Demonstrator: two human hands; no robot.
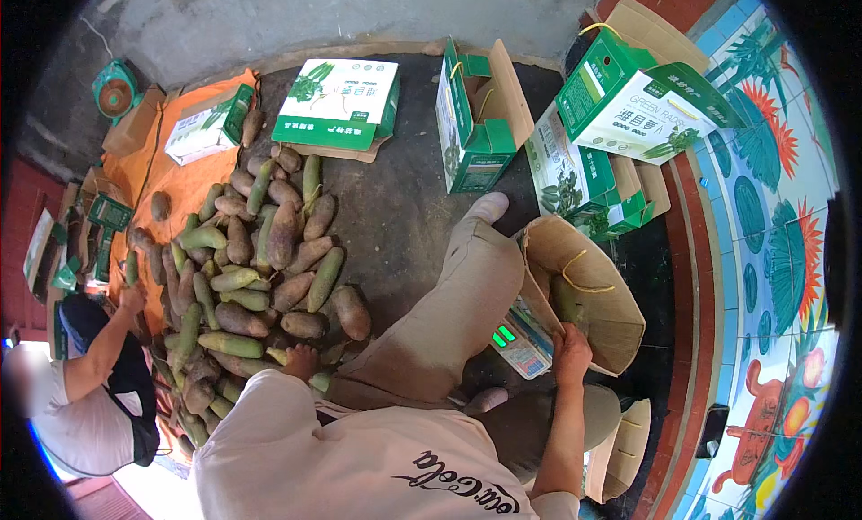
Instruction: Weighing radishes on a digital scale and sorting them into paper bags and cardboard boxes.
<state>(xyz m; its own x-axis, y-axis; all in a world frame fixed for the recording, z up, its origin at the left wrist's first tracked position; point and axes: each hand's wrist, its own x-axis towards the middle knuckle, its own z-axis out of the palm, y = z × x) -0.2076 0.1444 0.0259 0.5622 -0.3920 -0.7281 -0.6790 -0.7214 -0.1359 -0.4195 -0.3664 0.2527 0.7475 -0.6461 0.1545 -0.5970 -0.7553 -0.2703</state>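
Observation:
My left hand (301, 363) reaches into the big pile of green radishes (241, 319). Its fingers are curled over one green radish (277, 355), whose pale end shows beside them. My right hand (572, 354) is closed at the near rim of an open brown-lined carton (620, 309) with a yellow cord handle. Inside the carton, just beyond my fingers, lies a green radish (567, 300); whether they also touch it, I cannot tell. Close against the carton's left side is a weighing scale (523, 348) with a lit green display.
Green-and-white cartons (485, 116) stand along the far side, more stacked at the right (642, 102). A closed carton (337, 107) lies beyond the pile. Another person (99, 385) at the left reaches toward the radishes. An orange sheet (171, 192) lies under part of the pile. A tiled wall (763, 277) borders the right.

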